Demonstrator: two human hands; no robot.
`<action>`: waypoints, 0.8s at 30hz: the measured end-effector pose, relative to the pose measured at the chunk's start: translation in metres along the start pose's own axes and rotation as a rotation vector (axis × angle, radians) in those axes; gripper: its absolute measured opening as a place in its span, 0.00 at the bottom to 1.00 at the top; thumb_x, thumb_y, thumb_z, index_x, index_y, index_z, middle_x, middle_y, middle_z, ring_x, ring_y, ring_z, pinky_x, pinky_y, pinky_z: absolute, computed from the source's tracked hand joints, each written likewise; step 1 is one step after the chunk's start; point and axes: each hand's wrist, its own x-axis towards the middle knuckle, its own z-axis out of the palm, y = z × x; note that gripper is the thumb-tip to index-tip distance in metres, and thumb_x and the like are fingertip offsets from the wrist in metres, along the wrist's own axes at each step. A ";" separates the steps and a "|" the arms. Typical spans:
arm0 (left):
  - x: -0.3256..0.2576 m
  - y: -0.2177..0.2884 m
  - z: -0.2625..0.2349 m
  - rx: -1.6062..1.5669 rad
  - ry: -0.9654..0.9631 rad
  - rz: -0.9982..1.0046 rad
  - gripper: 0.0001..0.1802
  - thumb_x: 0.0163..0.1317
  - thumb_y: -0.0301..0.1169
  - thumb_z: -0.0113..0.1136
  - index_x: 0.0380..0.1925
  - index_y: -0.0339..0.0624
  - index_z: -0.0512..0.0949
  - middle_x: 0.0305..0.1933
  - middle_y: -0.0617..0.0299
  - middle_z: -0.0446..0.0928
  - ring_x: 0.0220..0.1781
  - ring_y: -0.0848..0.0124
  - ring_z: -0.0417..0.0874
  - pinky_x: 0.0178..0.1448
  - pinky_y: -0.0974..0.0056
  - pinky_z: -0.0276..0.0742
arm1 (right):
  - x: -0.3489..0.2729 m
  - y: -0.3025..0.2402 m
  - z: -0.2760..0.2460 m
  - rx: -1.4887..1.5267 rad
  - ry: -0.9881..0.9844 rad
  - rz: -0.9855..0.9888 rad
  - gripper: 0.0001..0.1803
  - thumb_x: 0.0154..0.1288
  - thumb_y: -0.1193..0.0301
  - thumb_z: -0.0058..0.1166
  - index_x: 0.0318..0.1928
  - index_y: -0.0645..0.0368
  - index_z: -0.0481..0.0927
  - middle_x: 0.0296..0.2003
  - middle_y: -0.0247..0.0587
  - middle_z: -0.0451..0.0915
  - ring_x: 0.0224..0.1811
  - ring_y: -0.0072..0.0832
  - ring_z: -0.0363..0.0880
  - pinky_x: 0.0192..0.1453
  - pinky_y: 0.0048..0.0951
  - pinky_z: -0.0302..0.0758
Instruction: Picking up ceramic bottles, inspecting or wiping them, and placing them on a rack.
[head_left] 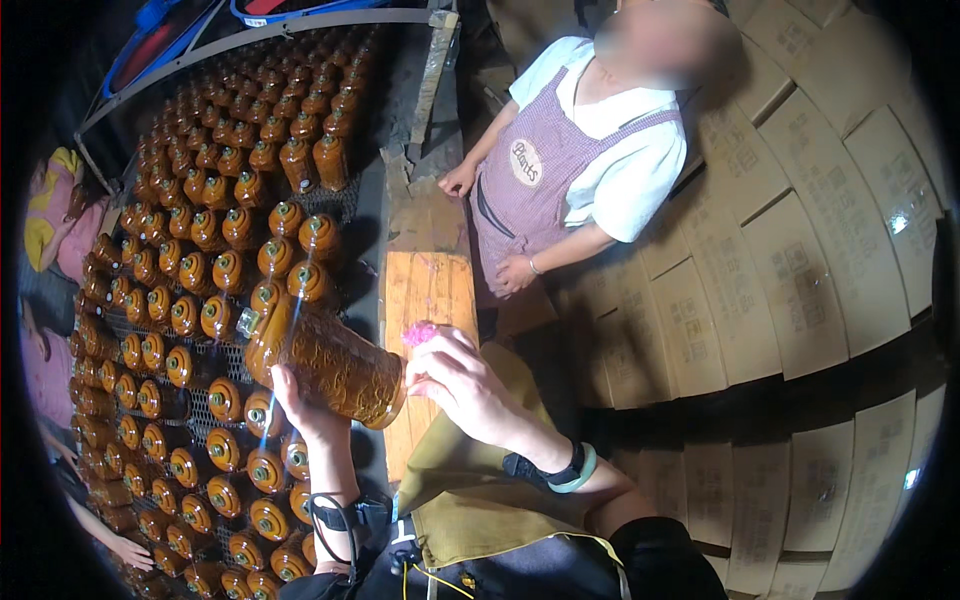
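The glossy brown jar [345, 368] tilts, clasped in the left hand [308, 405], its end at the right hand [455, 385], whose fingers grip a pink cloth [419, 333], and could, if its smooth surface slips, drop onto standing jars [225, 400].

1. Your jar [335, 372] shines: glossy brown glaze — rough with raised relief.
2. Your pink wad [421, 332] looks matt and crinkled (cloth or plastic, hard to tell).
3. Before you, the board [430, 290] is grained wood.
4. Your mustard apron [480, 525] is creased cloth — matt.
5. The boxes [690, 330] beside you: matt cardboard.
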 end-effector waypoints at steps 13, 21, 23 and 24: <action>0.001 -0.011 -0.006 0.135 0.175 0.128 0.35 0.64 0.54 0.58 0.64 0.44 0.66 0.61 0.57 0.71 0.61 0.61 0.74 0.62 0.52 0.73 | -0.009 -0.015 0.010 0.351 -0.017 0.270 0.15 0.60 0.89 0.50 0.45 0.62 0.74 0.41 0.40 0.76 0.42 0.32 0.76 0.47 0.29 0.76; 0.001 0.010 0.015 -0.044 0.252 -0.017 0.31 0.67 0.48 0.55 0.64 0.46 0.63 0.62 0.59 0.70 0.62 0.61 0.72 0.63 0.51 0.73 | -0.032 -0.029 0.033 0.782 -0.400 0.480 0.06 0.72 0.78 0.44 0.47 0.62 0.70 0.39 0.42 0.83 0.42 0.31 0.84 0.47 0.31 0.80; 0.003 0.020 0.023 -0.138 0.221 -0.021 0.29 0.68 0.51 0.53 0.63 0.49 0.65 0.61 0.61 0.70 0.62 0.62 0.73 0.62 0.51 0.73 | -0.022 -0.016 0.037 0.492 -0.672 0.646 0.07 0.71 0.76 0.45 0.47 0.63 0.73 0.46 0.52 0.82 0.47 0.40 0.84 0.51 0.35 0.79; 0.005 0.018 0.024 -0.169 0.162 -0.029 0.28 0.68 0.52 0.53 0.62 0.50 0.66 0.61 0.62 0.71 0.62 0.63 0.73 0.63 0.51 0.73 | -0.030 0.002 0.046 0.280 -0.722 0.641 0.09 0.71 0.74 0.46 0.47 0.63 0.74 0.44 0.53 0.82 0.46 0.43 0.83 0.51 0.36 0.78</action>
